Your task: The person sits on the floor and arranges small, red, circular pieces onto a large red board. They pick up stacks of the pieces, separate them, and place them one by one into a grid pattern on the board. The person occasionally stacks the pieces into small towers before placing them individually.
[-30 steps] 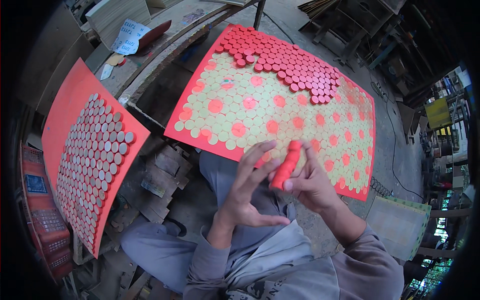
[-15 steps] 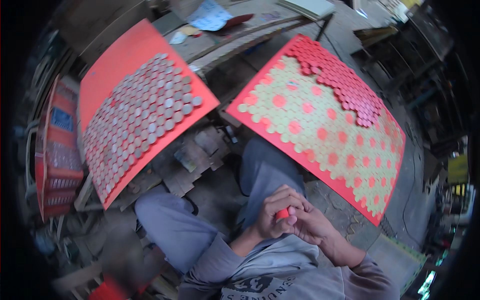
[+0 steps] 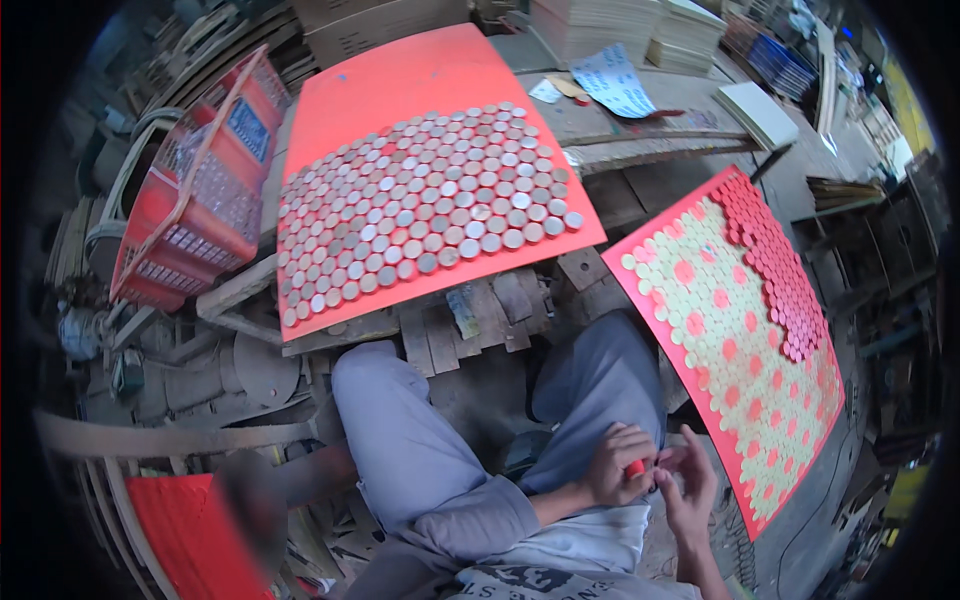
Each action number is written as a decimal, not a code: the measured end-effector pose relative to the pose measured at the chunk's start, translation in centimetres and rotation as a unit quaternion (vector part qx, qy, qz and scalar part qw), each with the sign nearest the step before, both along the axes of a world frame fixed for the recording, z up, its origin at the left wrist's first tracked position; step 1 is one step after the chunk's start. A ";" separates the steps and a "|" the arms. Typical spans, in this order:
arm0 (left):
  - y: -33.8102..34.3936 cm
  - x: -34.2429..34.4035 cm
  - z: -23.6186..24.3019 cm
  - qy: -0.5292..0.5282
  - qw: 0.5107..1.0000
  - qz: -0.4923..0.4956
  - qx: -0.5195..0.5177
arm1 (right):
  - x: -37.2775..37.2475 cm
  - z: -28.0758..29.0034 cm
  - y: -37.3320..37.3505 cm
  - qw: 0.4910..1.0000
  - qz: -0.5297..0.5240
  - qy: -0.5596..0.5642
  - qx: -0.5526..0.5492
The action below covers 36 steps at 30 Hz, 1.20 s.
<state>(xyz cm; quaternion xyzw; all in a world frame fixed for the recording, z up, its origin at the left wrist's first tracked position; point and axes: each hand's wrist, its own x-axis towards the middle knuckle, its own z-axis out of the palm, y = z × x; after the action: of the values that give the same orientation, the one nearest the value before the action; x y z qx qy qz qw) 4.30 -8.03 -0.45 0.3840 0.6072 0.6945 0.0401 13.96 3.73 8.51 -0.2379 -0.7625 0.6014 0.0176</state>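
Above my lap my left hand (image 3: 615,468) is closed around a small red round piece (image 3: 635,468), one end of it showing between the fingers. My right hand (image 3: 690,482) is beside it, fingers spread, thumb close to the left fingertips; I see nothing held in it. To the right leans a red board (image 3: 750,520) with pale yellow-green discs (image 3: 720,325) in rows, red ones scattered among them. Deeper red discs (image 3: 780,275) cover its far edge. Ahead on the left lies another red board (image 3: 400,75), partly covered by rows of silvery-pink discs (image 3: 420,200).
A red plastic crate (image 3: 200,190) stands left of the left board. Behind, a wooden bench (image 3: 690,115) carries a blue-white sheet (image 3: 612,82) and stacked pale panels (image 3: 590,35). Wooden offcuts (image 3: 470,320) lie before my knees. Something red (image 3: 185,530) is at lower left beside a blurred dark shape.
The view has swung left, so the boards appear further right. My hands, clasped together around the red piece before, are now partly apart, with my right fingers spread.
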 end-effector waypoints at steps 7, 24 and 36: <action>0.2 0.9 -2.6 -0.044 0.995 -0.055 -0.065 | -4.8 6.2 -3.3 0.816 0.398 0.070 0.413; -3.1 -2.4 1.5 -0.249 0.944 -0.214 0.002 | -4.6 0.0 -4.5 0.911 0.180 0.131 0.347; -2.8 -2.7 0.3 -0.166 0.947 -0.261 0.087 | -2.8 -1.7 -1.3 0.815 0.251 0.323 0.410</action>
<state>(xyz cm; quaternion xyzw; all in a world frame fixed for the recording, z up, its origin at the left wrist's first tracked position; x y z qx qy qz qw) 1.63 -10.82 -0.16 0.4105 0.4073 0.7638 0.2866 11.16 2.47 6.86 0.1989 -0.9222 0.2588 0.2074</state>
